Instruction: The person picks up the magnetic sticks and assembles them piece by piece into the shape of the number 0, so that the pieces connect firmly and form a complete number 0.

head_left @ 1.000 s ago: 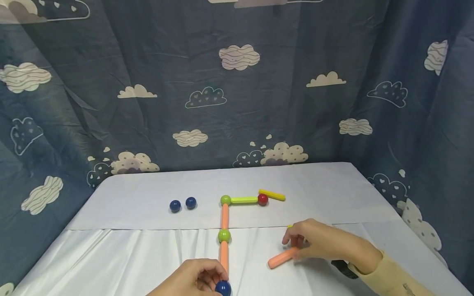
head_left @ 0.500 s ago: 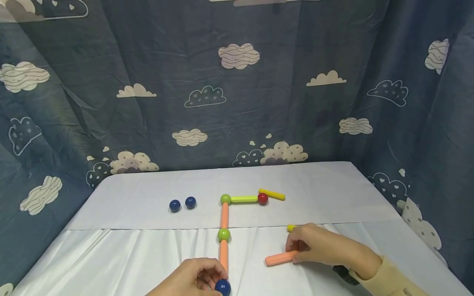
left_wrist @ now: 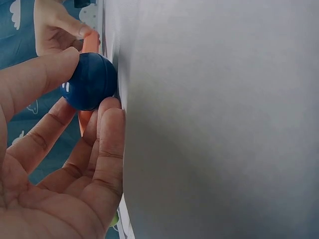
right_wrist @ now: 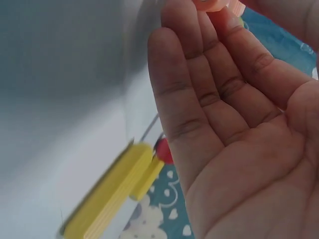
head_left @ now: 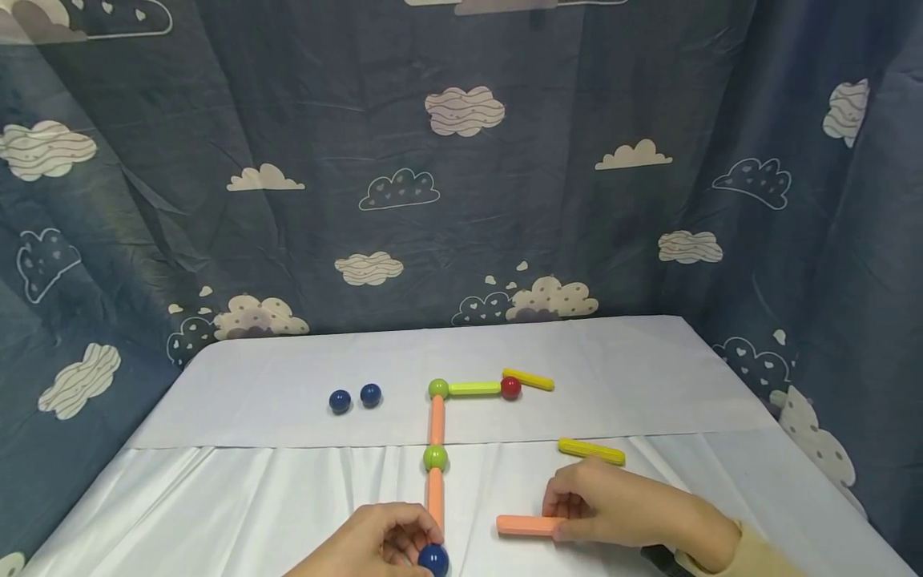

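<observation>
Over creased cloth, glossy ball, straight rod; hands pinching one each

Dk blue curtain w/ cloud prints, back & sides, white tablecloth, creased nr front

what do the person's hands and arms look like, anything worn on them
The left hand and right hand are bare, with no gloves or rings visible. A pale yellow sleeve covers the right forearm, and a dark object shows under that wrist, too hidden to identify. No left sleeve shows.
</observation>
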`<state>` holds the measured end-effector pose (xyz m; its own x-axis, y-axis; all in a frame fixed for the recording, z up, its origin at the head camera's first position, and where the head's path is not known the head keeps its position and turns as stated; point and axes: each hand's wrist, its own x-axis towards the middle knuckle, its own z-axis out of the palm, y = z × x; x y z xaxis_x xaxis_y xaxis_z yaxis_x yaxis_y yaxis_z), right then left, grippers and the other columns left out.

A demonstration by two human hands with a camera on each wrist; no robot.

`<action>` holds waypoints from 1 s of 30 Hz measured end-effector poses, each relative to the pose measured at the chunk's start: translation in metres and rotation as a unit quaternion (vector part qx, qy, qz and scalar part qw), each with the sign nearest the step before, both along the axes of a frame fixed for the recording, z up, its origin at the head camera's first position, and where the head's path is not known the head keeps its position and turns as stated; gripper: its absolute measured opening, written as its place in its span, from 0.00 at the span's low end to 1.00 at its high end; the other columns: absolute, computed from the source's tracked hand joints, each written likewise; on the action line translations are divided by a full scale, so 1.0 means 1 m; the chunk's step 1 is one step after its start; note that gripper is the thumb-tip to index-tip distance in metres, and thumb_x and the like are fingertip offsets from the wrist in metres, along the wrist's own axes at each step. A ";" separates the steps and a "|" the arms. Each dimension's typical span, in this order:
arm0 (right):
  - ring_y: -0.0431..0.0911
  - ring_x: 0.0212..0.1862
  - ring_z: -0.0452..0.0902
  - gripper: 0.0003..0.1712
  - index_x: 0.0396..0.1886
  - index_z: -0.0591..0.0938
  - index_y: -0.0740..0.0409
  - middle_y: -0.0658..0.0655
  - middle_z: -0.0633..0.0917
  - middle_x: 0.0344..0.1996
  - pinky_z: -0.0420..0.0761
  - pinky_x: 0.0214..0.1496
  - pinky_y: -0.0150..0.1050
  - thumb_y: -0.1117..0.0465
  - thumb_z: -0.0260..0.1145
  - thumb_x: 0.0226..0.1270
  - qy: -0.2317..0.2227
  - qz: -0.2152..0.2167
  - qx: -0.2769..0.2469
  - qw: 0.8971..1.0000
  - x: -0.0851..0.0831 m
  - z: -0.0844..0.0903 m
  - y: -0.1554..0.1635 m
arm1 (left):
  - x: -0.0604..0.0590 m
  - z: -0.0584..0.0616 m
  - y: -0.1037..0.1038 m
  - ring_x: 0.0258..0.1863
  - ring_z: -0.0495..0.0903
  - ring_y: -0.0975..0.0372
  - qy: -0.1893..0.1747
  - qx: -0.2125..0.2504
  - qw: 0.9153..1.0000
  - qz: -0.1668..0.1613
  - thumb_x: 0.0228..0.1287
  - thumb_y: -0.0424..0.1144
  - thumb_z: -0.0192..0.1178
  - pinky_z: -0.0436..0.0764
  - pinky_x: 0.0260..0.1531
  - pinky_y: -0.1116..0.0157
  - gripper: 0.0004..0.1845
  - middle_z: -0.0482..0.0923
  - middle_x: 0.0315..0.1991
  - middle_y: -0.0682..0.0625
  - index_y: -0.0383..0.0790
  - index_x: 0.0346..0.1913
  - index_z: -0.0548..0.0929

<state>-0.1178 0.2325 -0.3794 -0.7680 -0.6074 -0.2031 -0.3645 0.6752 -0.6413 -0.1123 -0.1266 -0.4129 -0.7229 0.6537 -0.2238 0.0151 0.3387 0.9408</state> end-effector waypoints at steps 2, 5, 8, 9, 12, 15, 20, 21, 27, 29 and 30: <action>0.30 0.32 0.73 0.06 0.39 0.88 0.44 0.37 0.80 0.28 0.78 0.36 0.28 0.54 0.79 0.68 -0.012 -0.002 -0.002 1.000 0.002 -0.002 -0.004 | -0.003 -0.005 -0.002 0.35 0.79 0.65 0.003 0.002 1.000 -0.006 0.64 0.31 0.75 0.81 0.34 0.75 0.12 0.83 0.37 0.52 0.40 0.49 0.88; 0.29 0.31 0.73 0.06 0.40 0.88 0.45 0.37 0.80 0.27 0.78 0.36 0.28 0.53 0.79 0.68 -0.024 0.001 -0.008 1.000 0.005 -0.003 -0.010 | -0.008 -0.016 -0.006 0.36 0.81 0.67 0.004 0.006 1.000 -0.015 0.64 0.37 0.77 0.83 0.36 0.75 0.12 0.84 0.38 0.54 0.45 0.49 0.89; 0.28 0.32 0.73 0.06 0.40 0.88 0.45 0.36 0.80 0.28 0.78 0.36 0.27 0.53 0.78 0.69 -0.020 0.020 -0.019 0.999 0.008 -0.004 -0.015 | -0.011 -0.020 -0.008 0.36 0.81 0.69 0.006 0.009 1.000 -0.021 0.63 0.40 0.78 0.83 0.37 0.75 0.14 0.85 0.38 0.56 0.46 0.50 0.89; 0.28 0.32 0.73 0.06 0.40 0.88 0.45 0.35 0.80 0.28 0.79 0.36 0.27 0.53 0.77 0.70 -0.018 0.027 -0.022 0.999 0.008 -0.005 -0.016 | -0.010 -0.019 -0.007 0.36 0.81 0.68 0.005 0.011 1.000 -0.020 0.63 0.39 0.78 0.83 0.37 0.75 0.14 0.85 0.39 0.56 0.45 0.50 0.89; 0.26 0.32 0.73 0.05 0.40 0.87 0.44 0.34 0.79 0.28 0.79 0.37 0.27 0.53 0.77 0.71 -0.011 0.045 -0.032 0.998 0.009 -0.006 -0.019 | -0.005 -0.011 -0.005 0.36 0.80 0.67 0.009 0.016 1.000 -0.015 0.63 0.34 0.76 0.81 0.36 0.75 0.13 0.83 0.38 0.53 0.40 0.50 0.88; 0.26 0.32 0.73 0.05 0.41 0.87 0.44 0.33 0.79 0.29 0.80 0.36 0.27 0.53 0.76 0.72 -0.006 0.056 -0.037 0.998 0.009 -0.008 -0.022 | 0.000 -0.002 -0.002 0.35 0.79 0.67 0.010 0.019 1.000 -0.006 0.63 0.30 0.75 0.80 0.34 0.76 0.13 0.83 0.37 0.50 0.38 0.49 0.88; 0.25 0.32 0.73 0.04 0.41 0.87 0.44 0.33 0.79 0.29 0.80 0.36 0.26 0.53 0.76 0.72 -0.006 0.067 -0.041 0.997 0.010 -0.009 -0.028 | 0.001 0.002 -0.001 0.35 0.79 0.69 0.018 0.021 1.000 -0.009 0.62 0.30 0.75 0.80 0.34 0.76 0.13 0.83 0.38 0.51 0.37 0.49 0.88; 0.25 0.32 0.73 0.04 0.41 0.88 0.44 0.33 0.79 0.29 0.81 0.36 0.26 0.53 0.76 0.72 -0.011 0.065 -0.040 0.997 0.010 -0.008 -0.030 | 0.000 0.002 -0.001 0.35 0.79 0.69 0.020 0.023 0.999 -0.011 0.62 0.30 0.75 0.80 0.34 0.76 0.13 0.83 0.38 0.51 0.37 0.49 0.88; 0.27 0.31 0.74 0.04 0.42 0.89 0.46 0.35 0.80 0.28 0.81 0.37 0.26 0.56 0.77 0.71 -0.045 0.042 -0.028 0.998 0.011 -0.007 -0.040 | -0.001 -0.001 -0.002 0.35 0.79 0.69 0.018 0.035 0.999 -0.015 0.62 0.30 0.75 0.80 0.35 0.76 0.13 0.84 0.38 0.51 0.37 0.49 0.88; 0.28 0.31 0.74 0.05 0.42 0.89 0.47 0.35 0.80 0.27 0.81 0.38 0.26 0.56 0.77 0.70 -0.046 0.040 -0.025 0.998 0.011 -0.008 -0.042 | -0.001 -0.002 -0.002 0.35 0.80 0.69 0.018 0.037 0.999 -0.015 0.62 0.30 0.74 0.81 0.35 0.76 0.13 0.84 0.38 0.51 0.36 0.49 0.88; 0.28 0.31 0.74 0.05 0.42 0.90 0.47 0.35 0.80 0.27 0.81 0.37 0.26 0.56 0.78 0.70 -0.045 0.040 -0.023 0.998 0.011 -0.008 -0.043 | -0.001 -0.002 -0.002 0.35 0.80 0.69 0.018 0.038 0.999 -0.016 0.63 0.30 0.74 0.81 0.35 0.76 0.13 0.84 0.38 0.51 0.36 0.49 0.88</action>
